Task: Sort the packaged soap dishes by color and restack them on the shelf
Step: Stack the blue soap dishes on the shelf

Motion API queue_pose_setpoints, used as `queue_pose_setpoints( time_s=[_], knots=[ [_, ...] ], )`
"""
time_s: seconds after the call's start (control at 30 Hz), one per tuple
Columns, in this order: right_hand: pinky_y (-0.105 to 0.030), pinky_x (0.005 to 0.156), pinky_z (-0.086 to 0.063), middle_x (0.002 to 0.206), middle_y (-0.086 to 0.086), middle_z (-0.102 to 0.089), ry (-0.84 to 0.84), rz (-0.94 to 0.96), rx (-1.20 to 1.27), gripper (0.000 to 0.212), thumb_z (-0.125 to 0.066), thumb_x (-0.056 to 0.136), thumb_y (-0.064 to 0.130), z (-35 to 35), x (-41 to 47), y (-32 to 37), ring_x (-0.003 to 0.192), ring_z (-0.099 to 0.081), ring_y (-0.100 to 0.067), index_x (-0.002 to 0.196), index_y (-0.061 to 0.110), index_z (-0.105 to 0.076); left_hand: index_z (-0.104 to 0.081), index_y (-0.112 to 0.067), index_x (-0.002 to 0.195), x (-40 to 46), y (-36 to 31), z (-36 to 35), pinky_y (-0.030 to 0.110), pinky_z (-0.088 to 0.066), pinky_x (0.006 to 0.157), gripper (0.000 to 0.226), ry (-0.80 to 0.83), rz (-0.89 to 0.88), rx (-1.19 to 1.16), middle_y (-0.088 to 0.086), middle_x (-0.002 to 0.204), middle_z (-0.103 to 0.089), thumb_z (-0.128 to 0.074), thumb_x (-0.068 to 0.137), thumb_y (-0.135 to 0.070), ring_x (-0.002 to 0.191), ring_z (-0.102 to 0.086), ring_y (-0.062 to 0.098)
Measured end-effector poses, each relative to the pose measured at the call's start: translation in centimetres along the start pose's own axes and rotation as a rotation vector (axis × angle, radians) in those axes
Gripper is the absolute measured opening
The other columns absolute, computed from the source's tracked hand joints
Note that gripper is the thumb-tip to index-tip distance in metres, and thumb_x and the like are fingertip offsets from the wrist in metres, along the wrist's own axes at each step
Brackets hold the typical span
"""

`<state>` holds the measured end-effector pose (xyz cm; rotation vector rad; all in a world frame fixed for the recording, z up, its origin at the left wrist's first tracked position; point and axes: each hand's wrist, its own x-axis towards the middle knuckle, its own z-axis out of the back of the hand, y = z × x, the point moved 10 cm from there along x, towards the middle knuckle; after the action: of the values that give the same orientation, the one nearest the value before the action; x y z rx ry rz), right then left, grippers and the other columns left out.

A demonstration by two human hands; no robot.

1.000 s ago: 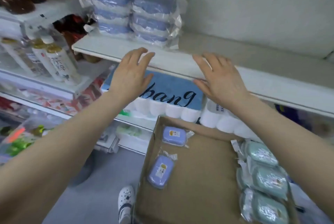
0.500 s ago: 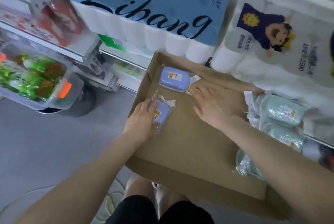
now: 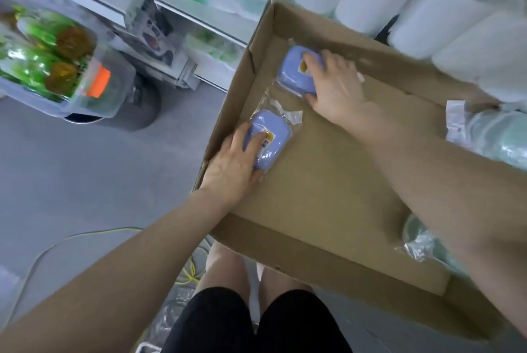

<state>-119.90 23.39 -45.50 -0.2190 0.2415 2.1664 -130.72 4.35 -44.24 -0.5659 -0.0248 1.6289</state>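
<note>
While both hands grasp, left hand (image 3: 233, 164) and right hand (image 3: 336, 87) each hold a bagged blue soap dish (image 3: 273, 138) (image 3: 293, 73) in cardboard box (image 3: 328, 181), grey floor (image 3: 99, 167).

Two blue soap dishes (image 3: 271, 138), one box (image 3: 328, 241)

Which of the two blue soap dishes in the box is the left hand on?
The nearer blue soap dish, by the cardboard box's left wall. The left hand grips it; the right hand grips the farther blue one.
</note>
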Motion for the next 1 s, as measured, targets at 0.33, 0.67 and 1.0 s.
queue_pose_setpoints(
  time_s=[0.33,0.67,1.0],
  knots=[
    [-0.046,0.087,-0.042,0.122,-0.016,-0.053,-0.081,-0.41,0.144,0.077,-0.079,0.068,0.032,-3.7,-16.2,-7.0,0.104,-0.054,-0.039,0.135,0.018,-0.045,-0.026,-0.016,0.147,-0.1,-2.0,-1.2,0.045,-0.053,0.087,0.07,0.136,0.039,0.029,0.015,0.145,-0.024,-0.062,0.09,-0.032,0.107,-0.057,0.036],
    [-0.046,0.092,-0.042,0.129,-0.015,-0.052,-0.061,-0.499,0.221,0.086,-0.08,0.067,0.035,-5.5,-19.5,-8.2,0.113,-0.053,-0.037,0.143,0.02,-0.042,-0.002,-0.03,0.153,2.3,-10.0,-4.4,0.043,-0.008,0.121,0.099,0.272,-0.634,0.646,0.007,0.161,0.007,-0.063,0.08,-0.005,0.147,0.009,0.035],
    [-0.044,0.094,-0.042,0.121,-0.012,-0.053,-0.047,-0.511,0.323,0.085,-0.076,0.072,0.04,-4.4,-19.7,-9.0,0.112,-0.051,-0.034,0.145,0.021,-0.038,-0.05,-0.015,0.131,3.7,-10.0,-2.5,0.036,-0.033,0.103,0.08,0.097,-0.56,0.402,0.014,0.124,-0.048,-0.085,0.06,-0.025,0.116,-0.048,0.033]
  ],
)
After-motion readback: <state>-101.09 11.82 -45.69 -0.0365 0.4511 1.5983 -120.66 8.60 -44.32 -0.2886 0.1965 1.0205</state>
